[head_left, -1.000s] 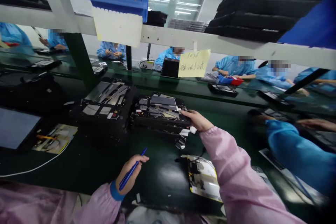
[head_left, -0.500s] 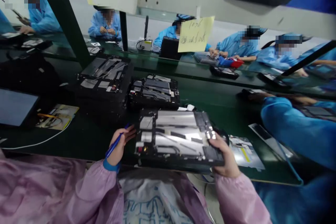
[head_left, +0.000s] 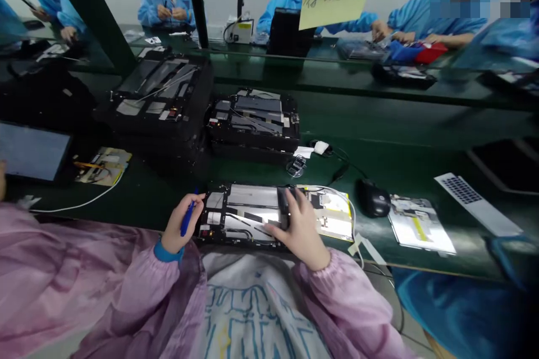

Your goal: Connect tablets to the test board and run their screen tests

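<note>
In front of me, near the table edge, an opened black tablet-like device (head_left: pixel 252 196) lies flat, showing silver panels and dark cables. My left hand (head_left: pixel 179 224) is closed around a blue pen (head_left: pixel 187 219), its fingertips at the device's left edge. My right hand (head_left: pixel 304 230) lies over the device's right end, fingers spread and thumb apart, covering part of it. Just right of that hand is a yellow-edged circuit panel (head_left: pixel 334 213) with a white cable along it. Behind the device stands a stack of similar opened devices (head_left: pixel 256 118).
A taller stack of devices (head_left: pixel 160 90) stands back left. At left are a screen (head_left: pixel 33 148) and a small circuit board (head_left: pixel 105 165). To the right lie a black mouse (head_left: pixel 373 199), a silver panel (head_left: pixel 421 224) and a white strip (head_left: pixel 478 202). Co-workers in blue sit across the bench.
The device has come down from my right hand onto the table. My right hand has moved left from its edge to lie on top. The blue-sleeved arm at right has withdrawn.
</note>
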A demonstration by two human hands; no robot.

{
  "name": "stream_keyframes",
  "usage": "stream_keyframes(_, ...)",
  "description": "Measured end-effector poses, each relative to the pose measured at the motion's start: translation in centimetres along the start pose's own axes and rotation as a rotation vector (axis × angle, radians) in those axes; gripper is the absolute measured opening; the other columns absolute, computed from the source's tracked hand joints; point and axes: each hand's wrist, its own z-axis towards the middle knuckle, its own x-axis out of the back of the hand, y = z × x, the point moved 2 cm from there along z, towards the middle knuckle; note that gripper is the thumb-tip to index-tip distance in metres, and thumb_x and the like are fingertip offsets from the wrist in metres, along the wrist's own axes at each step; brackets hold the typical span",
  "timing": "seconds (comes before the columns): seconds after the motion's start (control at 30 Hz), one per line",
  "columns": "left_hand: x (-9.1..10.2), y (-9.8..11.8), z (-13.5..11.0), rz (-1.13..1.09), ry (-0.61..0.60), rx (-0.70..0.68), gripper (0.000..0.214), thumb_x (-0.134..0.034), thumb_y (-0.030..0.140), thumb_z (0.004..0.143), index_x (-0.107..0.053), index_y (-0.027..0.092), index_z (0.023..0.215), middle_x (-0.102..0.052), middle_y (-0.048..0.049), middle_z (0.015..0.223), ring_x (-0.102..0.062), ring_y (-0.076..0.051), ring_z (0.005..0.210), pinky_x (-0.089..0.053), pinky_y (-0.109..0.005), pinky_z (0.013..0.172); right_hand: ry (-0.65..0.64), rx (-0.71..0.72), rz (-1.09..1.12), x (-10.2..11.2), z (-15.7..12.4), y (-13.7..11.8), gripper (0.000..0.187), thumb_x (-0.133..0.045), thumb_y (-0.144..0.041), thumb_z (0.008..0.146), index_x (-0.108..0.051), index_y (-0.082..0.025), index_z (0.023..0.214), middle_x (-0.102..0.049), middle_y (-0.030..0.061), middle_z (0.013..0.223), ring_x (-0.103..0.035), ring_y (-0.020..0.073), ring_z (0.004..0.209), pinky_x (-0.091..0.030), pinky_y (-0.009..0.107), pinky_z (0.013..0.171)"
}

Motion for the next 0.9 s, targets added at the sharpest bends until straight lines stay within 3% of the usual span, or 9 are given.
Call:
stream_keyframes(0.1, -0.4, 0.5, 0.2, -0.006, 0.055, 0.023, 0.031, -0.05, 0.051, 0.088, -0.05, 0.02, 0.086, -0.065, -0.0155, 0.117, -0.062, -0.028, 0.106, -0.046, -0.042, 0.094, -0.08, 0.053, -0.039, -1.3, 0.2, -0.6, 0.076, -0.063, -0.052, 0.08, -0.037, -0.02, 0.144, -0.027, 0.0186, 0.15, -0.025, 0.0415, 0.138, -0.034, 0.063, 0.106)
stream_keyframes(0.23, -0.3, 1.0, 0.4, 0.005, 0.083, 0.066, 0.029, -0.052, 0.048, 0.086, -0.05, 0.02, 0.086, -0.065, -0.0116, 0.11, -0.063, -0.024, 0.089, -0.049, -0.039, 0.083, -0.061, 0.031, 0.012, -1.7, 0.0, -0.2, 0.055, -0.056, -0.045, 0.087, -0.047, -0.025, 0.138, -0.027, 0.0137, 0.152, -0.023, 0.0383, 0.141, -0.033, 0.061, 0.108)
stream_keyframes(0.37, 0.4, 1.8, 0.8, 0.047, 0.068, 0.049, 0.024, -0.055, 0.044, 0.084, -0.051, 0.02, 0.082, -0.062, -0.0042, 0.091, -0.059, -0.019, 0.078, -0.047, -0.032, 0.075, -0.04, 0.053, 0.118, -1.4, -0.1, -0.2, 0.03, -0.056, -0.041, 0.087, -0.064, -0.023, 0.11, -0.036, 0.0124, 0.148, -0.024, 0.0367, 0.142, -0.032, 0.06, 0.109)
stream_keyframes(0.47, 0.5, 2.4, 0.6, 0.116, 0.058, 0.013, 0.017, -0.057, 0.035, 0.081, -0.05, 0.02, 0.081, -0.051, 0.0017, 0.075, -0.052, -0.015, 0.069, -0.043, -0.028, 0.068, -0.016, 0.092, 0.169, -1.6, -0.5, -0.9, 0.02, -0.056, -0.039, 0.088, -0.064, -0.021, 0.09, -0.046, 0.0127, 0.142, -0.028, 0.0381, 0.14, -0.027, 0.067, 0.107)
stream_keyframes(0.57, 0.3, 2.9, 0.0, 0.077, 0.054, 0.019, 0.011, -0.054, 0.028, 0.081, -0.047, 0.02, 0.078, -0.044, 0.0037, 0.069, -0.045, -0.013, 0.062, -0.04, -0.026, 0.062, 0.04, 0.174, 0.173, -1.6, -1.0, -1.4, 0.019, -0.058, -0.039, 0.087, -0.061, -0.021, 0.083, -0.055, 0.0135, 0.133, -0.031, 0.0409, 0.138, -0.02, 0.075, 0.103)
stream_keyframes(0.67, 0.4, 3.3, -0.8, 0.007, 0.087, 0.005, 0.011, -0.052, 0.024, 0.081, -0.043, 0.02, 0.076, -0.04, 0.0042, 0.068, -0.041, -0.012, 0.06, -0.038, -0.024, 0.061, 0.048, 0.337, 0.247, -0.7, -1.3, -1.4, 0.015, -0.058, -0.034, 0.088, -0.059, -0.021, 0.081, -0.067, 0.011, 0.112, -0.048, 0.0371, 0.127, -0.02, 0.074, 0.105)
stream_keyframes(0.77, 0.6, 3.9, -1.8, -0.059, 0.152, -0.056, 0.016, -0.052, 0.025, 0.084, -0.041, 0.02, 0.073, -0.037, 0.005, 0.065, -0.037, -0.011, 0.057, -0.036, -0.023, 0.057, -0.062, 0.6, 0.348, 1.0, -1.0, -1.1, 0.004, -0.06, -0.027, 0.088, -0.06, -0.023, 0.088, -0.072, 0.004, 0.09, -0.066, 0.0258, 0.103, -0.034, 0.055, 0.111)
stream_keyframes(0.9, 1.1, 5.4, -2.7, -0.077, 0.267, -0.254, 0.024, -0.054, 0.028, 0.087, -0.04, 0.02, 0.069, -0.041, 0.0044, 0.063, -0.037, -0.009, 0.052, -0.034, -0.022, 0.052, -0.174, 0.912, 0.273, 3.4, -0.3, -0.4, 0.021, -0.05, -0.025, 0.091, -0.065, -0.025, 0.107, -0.073, 0.0031, 0.095, -0.07, 0.0216, 0.094, -0.05, 0.037, 0.099)
